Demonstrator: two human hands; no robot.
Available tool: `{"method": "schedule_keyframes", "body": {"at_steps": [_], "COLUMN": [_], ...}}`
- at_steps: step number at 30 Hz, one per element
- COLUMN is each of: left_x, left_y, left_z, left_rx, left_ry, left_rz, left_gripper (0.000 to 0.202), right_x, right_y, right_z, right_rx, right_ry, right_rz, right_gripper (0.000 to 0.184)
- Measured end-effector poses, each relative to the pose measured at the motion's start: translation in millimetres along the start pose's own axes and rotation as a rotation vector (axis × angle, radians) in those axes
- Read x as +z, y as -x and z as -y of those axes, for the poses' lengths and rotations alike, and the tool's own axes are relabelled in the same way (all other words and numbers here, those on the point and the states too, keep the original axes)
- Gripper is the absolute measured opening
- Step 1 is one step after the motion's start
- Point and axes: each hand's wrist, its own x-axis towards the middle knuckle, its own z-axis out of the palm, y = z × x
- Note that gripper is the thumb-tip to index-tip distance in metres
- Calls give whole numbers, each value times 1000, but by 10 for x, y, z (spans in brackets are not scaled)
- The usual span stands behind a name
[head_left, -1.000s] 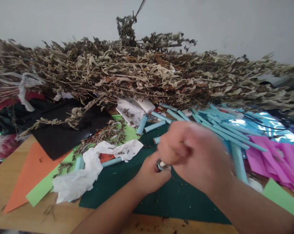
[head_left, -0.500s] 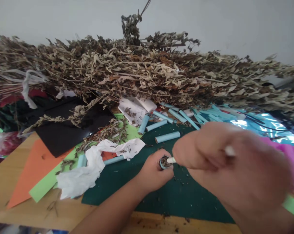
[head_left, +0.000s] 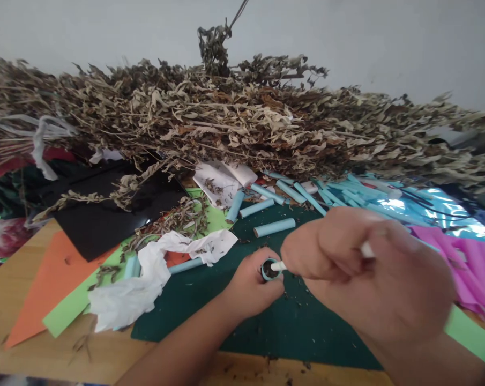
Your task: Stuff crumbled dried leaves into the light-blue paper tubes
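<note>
**A:** Left hand, quick?
**B:** Your left hand (head_left: 250,289) is closed around a blue tube (head_left: 269,270). It holds the tube upright with the open mouth up, just above the green mat (head_left: 234,321). There are dark crumbs inside the mouth.

**A:** Right hand?
**B:** Your right hand (head_left: 366,273) is closed, pinching a white stick (head_left: 279,265). The stick's tip sits at the tube's mouth, touching the rim. The two hands are just beside each other.

**A:** What's around them?
**B:** Loose blue tubes (head_left: 274,227) lie on the mat behind your hands, with more at the right. Crumpled white paper (head_left: 146,279) is near your left hand, lying over orange paper (head_left: 45,284) on the wooden table (head_left: 21,359). Pink paper (head_left: 467,268) is at the far right. A black sheet (head_left: 105,220) lies back left. A big pile of dried leafy stems (head_left: 226,123) runs across the back.
</note>
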Motion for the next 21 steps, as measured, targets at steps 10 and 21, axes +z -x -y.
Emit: {"method": "schedule_keyframes", "body": {"at_steps": [10,21], "left_x": [-10,-23], "left_y": [1,-16], "left_z": [-15,-35], "left_rx": [110,72], "left_ry": [-32,29], "left_rz": [-26,-21], "left_gripper": [11,12], "right_x": [-47,-122], "right_y": [-7,-15], "right_z": [-176,-230], "right_rx": [-8,-10], "right_ry": [-6,102], "right_rz": [87,153], "right_gripper": [37,32]}}
